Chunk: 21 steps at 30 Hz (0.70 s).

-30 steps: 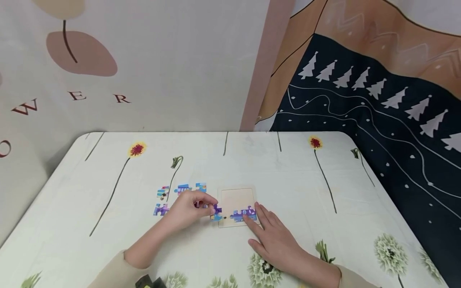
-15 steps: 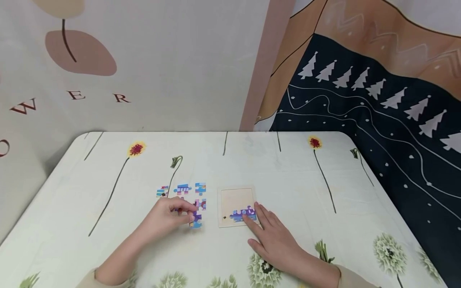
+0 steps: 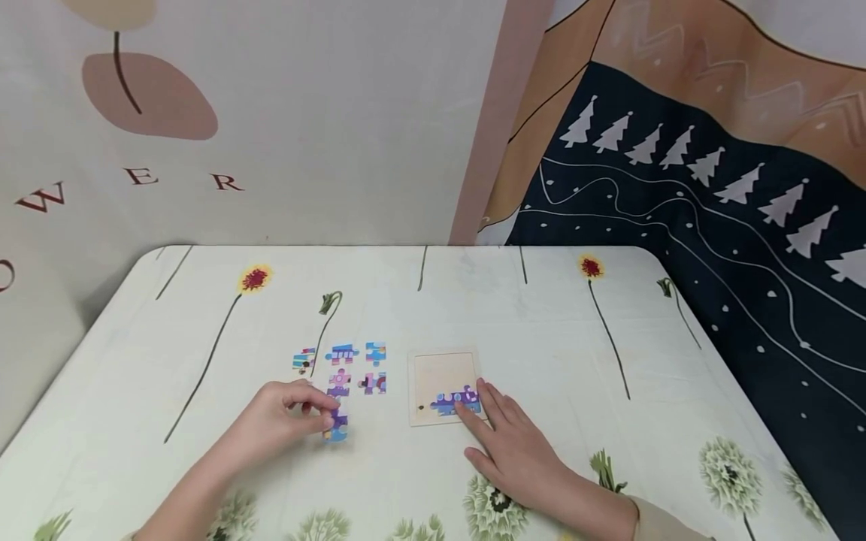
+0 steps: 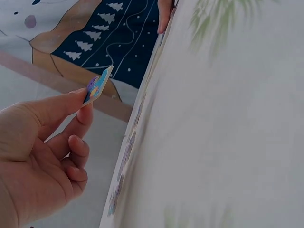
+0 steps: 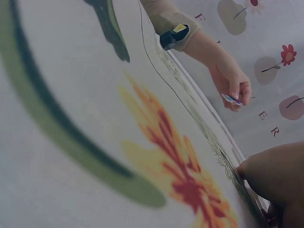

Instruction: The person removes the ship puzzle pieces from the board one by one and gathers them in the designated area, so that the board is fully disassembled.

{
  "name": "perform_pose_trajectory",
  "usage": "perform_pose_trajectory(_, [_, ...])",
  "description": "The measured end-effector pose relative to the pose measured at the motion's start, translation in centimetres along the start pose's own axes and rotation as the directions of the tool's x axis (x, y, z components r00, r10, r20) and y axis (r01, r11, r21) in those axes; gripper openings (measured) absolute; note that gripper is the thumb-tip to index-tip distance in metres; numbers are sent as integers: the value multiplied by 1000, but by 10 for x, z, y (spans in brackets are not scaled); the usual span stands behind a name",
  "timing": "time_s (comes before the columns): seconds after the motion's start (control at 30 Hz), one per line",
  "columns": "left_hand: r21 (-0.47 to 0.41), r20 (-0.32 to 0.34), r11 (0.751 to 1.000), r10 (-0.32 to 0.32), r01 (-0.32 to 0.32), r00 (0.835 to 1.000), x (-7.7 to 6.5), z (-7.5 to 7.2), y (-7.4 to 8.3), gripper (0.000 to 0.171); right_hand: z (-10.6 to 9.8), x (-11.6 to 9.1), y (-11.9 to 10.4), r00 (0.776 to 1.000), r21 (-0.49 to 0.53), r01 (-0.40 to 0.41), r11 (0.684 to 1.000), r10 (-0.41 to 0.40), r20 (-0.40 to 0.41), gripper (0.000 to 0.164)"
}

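Note:
Between thumb and fingertips my left hand [image 3: 280, 417] pinches a purple and blue jigsaw piece [image 3: 336, 428], held above the table left of the wooden puzzle tray [image 3: 440, 370]. In the left wrist view the jigsaw piece [image 4: 98, 85] is tilted, showing its edge. Joined purple-blue pieces [image 3: 446, 404] lie in the tray's lower right. My right hand [image 3: 517, 447] lies flat with extended fingers, one fingertip on those pieces and others at the tray's right edge. Just beyond the left hand are loose pieces, among them a pink-purple piece [image 3: 340, 382] and a blue piece [image 3: 375, 353].
Several loose jigsaw pieces lie in rough rows left of the tray, including a striped piece [image 3: 304, 361] at the far left. A white flower-print cloth [image 3: 541, 330] covers the table. Behind its back edge hangs a printed wall cloth [image 3: 352, 150].
From the tray's left edge, my left hand has moved left and nearer to me, carrying the jigsaw piece. Loose pieces it covered now show. My right hand stays in place.

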State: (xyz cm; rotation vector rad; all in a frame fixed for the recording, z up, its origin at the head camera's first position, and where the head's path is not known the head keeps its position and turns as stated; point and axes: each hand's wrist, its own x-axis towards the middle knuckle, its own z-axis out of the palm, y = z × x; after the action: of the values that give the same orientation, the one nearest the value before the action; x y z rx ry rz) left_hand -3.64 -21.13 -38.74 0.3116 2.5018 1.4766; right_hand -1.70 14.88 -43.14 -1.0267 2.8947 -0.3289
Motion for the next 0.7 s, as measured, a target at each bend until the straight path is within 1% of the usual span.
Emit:
perform_pose_trajectory(0.1, [17,1,1000,-6,6,1000,-1,-6,-4,11,0,0,0,1000,-7,-1,1000,1,-1,56])
perform_pose_trajectory(0.27, [18,11,1000,-11,11,1000,-2,-18,-12,12,0,0,0,1000,-7,2,1000,-2,-5,56])
perform_pose_trajectory(0.4, [9,38,1000,13,-14,999,-3,-27,-19,13,0,0,0,1000,6,3,1000,-3,-4,56])
perform_pose_trajectory(0.5, [0,54,1000,13,-13,998,-3,-31,-23,13,0,0,0,1000,11,2,1000,-2,-1,56])
perform_pose_trajectory(0.7, [7,93,1000,-29,28,995,-2,-39,-30,14,0,0,1,1000,5,6,1000,-6,-3,56])
